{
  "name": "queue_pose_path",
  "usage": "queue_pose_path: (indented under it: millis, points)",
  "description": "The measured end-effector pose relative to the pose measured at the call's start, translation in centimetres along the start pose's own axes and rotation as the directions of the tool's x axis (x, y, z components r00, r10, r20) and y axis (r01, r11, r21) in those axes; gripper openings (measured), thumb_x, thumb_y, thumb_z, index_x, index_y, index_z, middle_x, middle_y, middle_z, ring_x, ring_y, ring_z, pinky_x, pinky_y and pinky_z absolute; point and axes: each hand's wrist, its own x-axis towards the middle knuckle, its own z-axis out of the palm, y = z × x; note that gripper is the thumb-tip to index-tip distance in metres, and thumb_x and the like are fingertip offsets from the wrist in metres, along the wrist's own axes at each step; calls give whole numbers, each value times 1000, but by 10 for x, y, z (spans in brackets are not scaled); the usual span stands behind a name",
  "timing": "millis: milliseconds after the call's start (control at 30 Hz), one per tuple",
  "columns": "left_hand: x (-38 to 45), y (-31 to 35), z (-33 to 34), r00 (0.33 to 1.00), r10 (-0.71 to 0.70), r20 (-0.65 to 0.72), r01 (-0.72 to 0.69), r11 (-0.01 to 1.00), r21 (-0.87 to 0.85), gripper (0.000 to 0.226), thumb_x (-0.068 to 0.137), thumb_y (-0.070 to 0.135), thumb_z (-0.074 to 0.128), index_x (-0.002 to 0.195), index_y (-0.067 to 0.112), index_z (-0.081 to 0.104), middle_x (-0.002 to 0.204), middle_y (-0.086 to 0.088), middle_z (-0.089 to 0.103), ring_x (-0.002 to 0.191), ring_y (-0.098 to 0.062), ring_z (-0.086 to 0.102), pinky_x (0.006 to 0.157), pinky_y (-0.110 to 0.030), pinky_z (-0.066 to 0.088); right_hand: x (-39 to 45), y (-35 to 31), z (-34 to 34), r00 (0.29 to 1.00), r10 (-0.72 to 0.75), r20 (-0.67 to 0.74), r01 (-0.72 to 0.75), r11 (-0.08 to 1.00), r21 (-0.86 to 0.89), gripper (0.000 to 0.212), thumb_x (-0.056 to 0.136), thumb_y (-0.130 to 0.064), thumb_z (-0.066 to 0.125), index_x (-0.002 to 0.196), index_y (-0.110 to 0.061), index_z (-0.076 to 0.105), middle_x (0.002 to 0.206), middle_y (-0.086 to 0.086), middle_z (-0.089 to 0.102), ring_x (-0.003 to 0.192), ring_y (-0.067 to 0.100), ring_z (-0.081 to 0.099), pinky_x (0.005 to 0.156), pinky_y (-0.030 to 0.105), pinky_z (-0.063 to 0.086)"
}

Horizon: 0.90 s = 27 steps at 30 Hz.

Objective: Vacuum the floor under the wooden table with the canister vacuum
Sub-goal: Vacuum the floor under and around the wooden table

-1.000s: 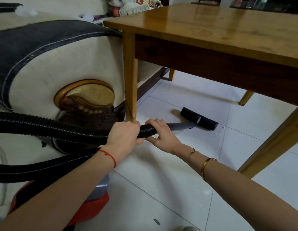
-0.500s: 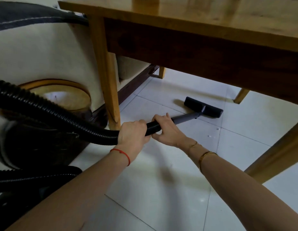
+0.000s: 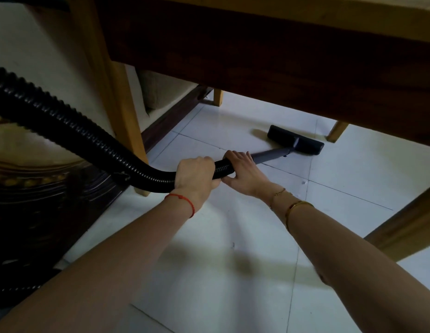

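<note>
We are curling both the left hand point(image 3: 196, 174) and the right hand point(image 3: 242, 174) round the ribbed black vacuum hose point(image 3: 72, 131), fingers seemingly wrapped tight, to steer the flat black floor nozzle point(image 3: 295, 140) beyond our fingertips under the wooden table point(image 3: 257, 56).

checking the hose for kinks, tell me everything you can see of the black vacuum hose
The black vacuum hose is ribbed and looks like flexible plastic. It enters from the left edge, sweeps down past the near table leg in one smooth curve, no kink visible, and joins a grey wand. The left hand and right hand grip its end.

Single head view — low, close, facing forward-down under the table point(image 3: 257, 56).
</note>
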Motion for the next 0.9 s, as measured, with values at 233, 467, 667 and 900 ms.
queue_pose_path:
  millis: [233,467,667,900]
  points:
    - [-9,3,-5,1000,16,-10,-16,1000,2,33,94,43,50,105,12,54,97,-3,66,84,-21,65,62,-28,35,-13,-7,-6,999,10,-36,-8,998,62,34,76,-39,50,97,-13,48,91,-2,48,85,16,37,97,46,34]
    - [-55,-28,-24,1000,4,-3,-4,1000,17,32,94,42,50,106,12,54,98,-3,66,86,-22,65,61,-28,33,-28,-59,2,999,19,-43,-10,981,195,26,73,-31,56,93,-18,47,90,-2,50,88,17,42,104,53,28]
    - [-115,-68,-42,1000,2,-20,-2,999,41,32,92,43,51,105,14,53,98,-4,65,87,-25,65,62,-29,34,-48,-121,12,997,-36,-64,52,962,267,22,73,-27,60,90,-17,50,85,-1,54,83,18,45,92,37,35]
    - [-178,-110,-67,999,-27,-28,29,997,73,35,91,45,51,110,16,53,101,-3,66,90,-23,66,64,-28,34,-69,-192,12,988,-136,-69,150,949,279,23,76,-21,66,92,-15,51,88,-1,54,84,18,45,73,32,40]
